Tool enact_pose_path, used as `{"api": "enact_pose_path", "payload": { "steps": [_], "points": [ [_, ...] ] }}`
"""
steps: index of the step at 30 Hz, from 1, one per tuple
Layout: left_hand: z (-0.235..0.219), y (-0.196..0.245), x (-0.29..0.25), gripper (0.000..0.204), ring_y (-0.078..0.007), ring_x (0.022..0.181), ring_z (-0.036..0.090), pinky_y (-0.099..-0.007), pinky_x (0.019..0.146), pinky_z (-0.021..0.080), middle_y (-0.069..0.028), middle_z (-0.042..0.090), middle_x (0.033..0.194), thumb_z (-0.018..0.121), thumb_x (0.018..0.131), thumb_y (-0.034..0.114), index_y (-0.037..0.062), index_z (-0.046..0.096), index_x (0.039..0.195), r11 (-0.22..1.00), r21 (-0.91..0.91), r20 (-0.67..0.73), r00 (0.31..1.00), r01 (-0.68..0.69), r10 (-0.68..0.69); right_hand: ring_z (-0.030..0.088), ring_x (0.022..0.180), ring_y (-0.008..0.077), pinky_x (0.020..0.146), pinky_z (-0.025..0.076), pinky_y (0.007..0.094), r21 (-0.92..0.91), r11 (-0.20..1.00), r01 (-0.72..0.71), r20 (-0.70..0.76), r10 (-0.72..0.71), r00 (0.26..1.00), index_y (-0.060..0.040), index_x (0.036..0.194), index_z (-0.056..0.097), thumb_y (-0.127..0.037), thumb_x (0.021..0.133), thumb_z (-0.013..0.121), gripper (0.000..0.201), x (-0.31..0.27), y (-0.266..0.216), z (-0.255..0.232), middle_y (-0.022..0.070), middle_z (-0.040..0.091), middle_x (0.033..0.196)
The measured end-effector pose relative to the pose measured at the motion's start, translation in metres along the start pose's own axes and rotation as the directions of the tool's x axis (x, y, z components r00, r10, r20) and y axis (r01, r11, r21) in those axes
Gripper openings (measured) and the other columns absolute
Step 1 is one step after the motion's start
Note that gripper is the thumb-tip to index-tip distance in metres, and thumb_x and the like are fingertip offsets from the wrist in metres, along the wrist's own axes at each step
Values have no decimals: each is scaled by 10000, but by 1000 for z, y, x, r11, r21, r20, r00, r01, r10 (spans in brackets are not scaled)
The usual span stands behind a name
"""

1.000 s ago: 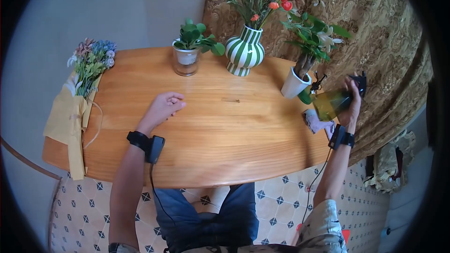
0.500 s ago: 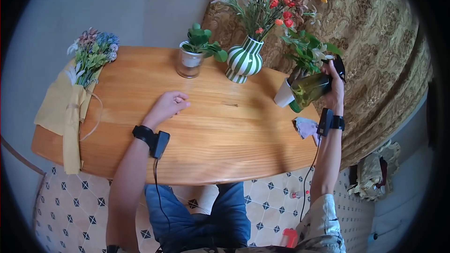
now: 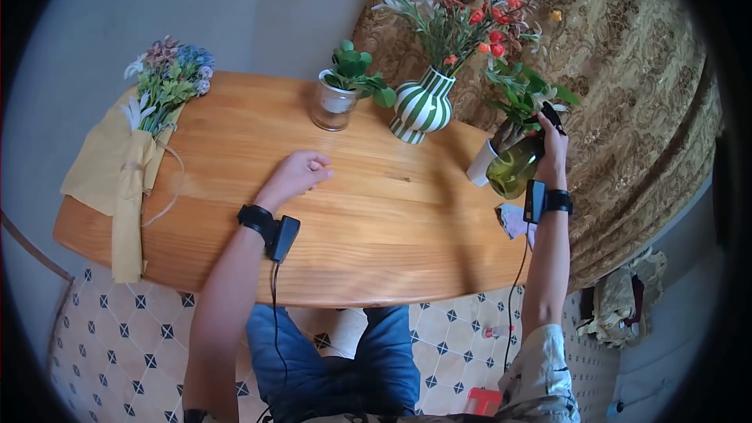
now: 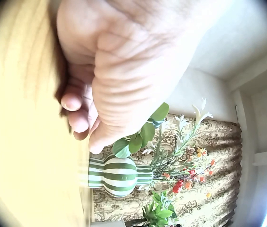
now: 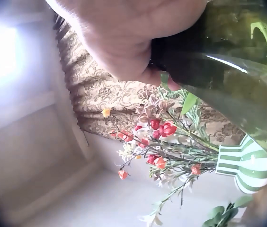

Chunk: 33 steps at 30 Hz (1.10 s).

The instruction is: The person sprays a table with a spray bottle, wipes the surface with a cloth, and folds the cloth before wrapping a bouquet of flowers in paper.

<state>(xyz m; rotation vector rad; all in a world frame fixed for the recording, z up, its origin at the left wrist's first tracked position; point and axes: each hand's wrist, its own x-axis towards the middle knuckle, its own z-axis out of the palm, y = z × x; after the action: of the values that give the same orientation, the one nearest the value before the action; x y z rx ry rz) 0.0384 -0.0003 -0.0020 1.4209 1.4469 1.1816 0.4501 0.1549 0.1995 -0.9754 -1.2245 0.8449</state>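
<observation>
At the table's right side my right hand (image 3: 554, 149) grips a see-through green spray bottle (image 3: 513, 171) with a black head, which is held tilted beside a leafy plant (image 3: 521, 98) in a white pot (image 3: 479, 166). The right wrist view shows the hand wrapped around the dark upper part of the bottle (image 5: 247, 71). My left hand (image 3: 299, 175) rests on the wooden table (image 3: 360, 227), fingers loosely curled and holding nothing. Its fingertips (image 4: 72, 101) lie close to the tabletop in the left wrist view.
A green-and-white striped vase (image 3: 423, 106) of flowers and a potted plant in a clear glass (image 3: 335, 106) stand at the back. A wrapped bouquet (image 3: 168, 82) lies on the left. A crumpled purplish cloth (image 3: 513, 221) sits near the right edge, by a patterned curtain (image 3: 627, 110).
My right hand has brought the spray bottle leftward to the white-potted plant, now overlapping the pot in view. My left hand stays resting on the table; the head view has shifted slightly.
</observation>
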Motion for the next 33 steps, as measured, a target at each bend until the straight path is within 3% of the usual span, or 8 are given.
{"api": "enact_pose_path", "payload": {
  "steps": [2, 6, 13, 16, 18, 21, 27, 33],
  "points": [
    [1, 1, -1, 341, -54, 607, 523, -203, 502, 409, 32, 583, 767, 681, 847, 226, 13, 617, 1105, 1000, -4, 1, 1000, -2, 2, 557, 561, 129, 528, 468, 282, -97, 993, 64, -102, -74, 992, -44, 1012, 671, -163, 826, 673, 220, -6, 0, 5, 26, 619, 778],
    [2, 4, -2, 341, -53, 605, 521, -201, 502, 406, 40, 568, 747, 681, 845, 215, 6, 615, 1105, 1000, 24, -10, 1000, -2, 3, 555, 576, 122, 537, 464, 276, -29, 981, 194, -137, -196, 971, -57, 1099, 648, -156, 817, 686, 301, -5, -9, 14, 26, 618, 867],
    [2, 0, 2, 352, -52, 600, 521, -200, 502, 405, 44, 565, 740, 682, 844, 218, 12, 614, 1121, 999, 42, -7, 1000, -4, 5, 546, 569, 92, 518, 442, 246, -26, 936, 351, -12, -351, 936, -64, 1064, 645, -216, 815, 723, 302, -23, -37, 61, -6, 605, 799],
    [2, 7, -1, 362, -52, 596, 523, -201, 495, 404, 37, 574, 748, 683, 844, 228, 8, 614, 1122, 999, 35, 3, 1000, 4, -4, 520, 585, 74, 558, 428, 226, -107, 956, 273, 109, -262, 959, -80, 1081, 655, -239, 828, 721, 306, -42, -53, 87, 0, 616, 801],
    [2, 3, 1, 367, -53, 595, 525, -203, 490, 407, 29, 582, 756, 683, 843, 234, 7, 614, 1123, 999, 41, 1, 1000, -5, 5, 533, 517, 81, 506, 457, 235, -28, 934, 357, 236, -341, 910, -56, 1068, 638, -242, 829, 715, 312, -43, -53, 99, -4, 611, 784],
    [2, 5, 0, 372, -55, 595, 529, -206, 482, 413, 14, 596, 772, 684, 843, 242, 8, 615, 1123, 999, 49, -5, 1000, -11, 12, 523, 489, 79, 477, 435, 221, -63, 934, 352, 290, -321, 902, -51, 1068, 636, -220, 832, 703, 297, -60, -55, 118, 7, 628, 800],
    [2, 5, -1, 376, -60, 597, 534, -206, 477, 418, -4, 609, 795, 685, 841, 245, 9, 615, 1126, 998, 61, -4, 1000, -6, 7, 536, 473, 91, 461, 424, 219, 94, 952, 290, 301, -305, 904, -32, 1022, 626, -173, 833, 683, 242, -68, -30, 154, 14, 617, 795],
    [0, 2, 0, 396, -57, 600, 536, -199, 484, 409, 1, 606, 795, 689, 840, 253, -3, 607, 1131, 999, 33, 5, 1000, -3, 3, 526, 488, 85, 455, 427, 232, 23, 972, 232, 497, -213, 841, -29, 1010, 598, -201, 847, 676, 250, -106, -3, 188, 6, 575, 746]
  ]
}}
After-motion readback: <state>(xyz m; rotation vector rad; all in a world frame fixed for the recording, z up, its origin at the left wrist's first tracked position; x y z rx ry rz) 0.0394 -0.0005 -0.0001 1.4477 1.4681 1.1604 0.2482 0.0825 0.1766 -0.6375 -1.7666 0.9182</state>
